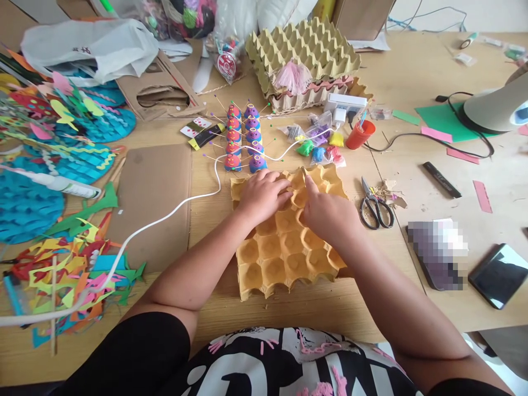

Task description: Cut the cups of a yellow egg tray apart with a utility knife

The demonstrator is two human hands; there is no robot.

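A yellow-brown cardboard egg tray [284, 247] lies on the table in front of me, its cups facing up. My left hand [266, 195] rests on the tray's far left part, with its fingers spread over the cups. On the far right part is my right hand [330, 212], its index finger stretched out along a ridge; its other fingers are mostly hidden beneath it. Just beyond the tray stand two rows of small painted egg-cup figures, one red and blue [233, 137], one purple and blue [253, 137], with pins stuck out of them.
Black-handled scissors [376, 206] lie right of the tray, near a black marker-like box [441, 180] and two phones [499, 275]. A white cable [173, 209] crosses the table. Stacked egg trays [305, 55] stand behind. Paper scraps [70, 275] and flat cardboard [152, 203] lie left.
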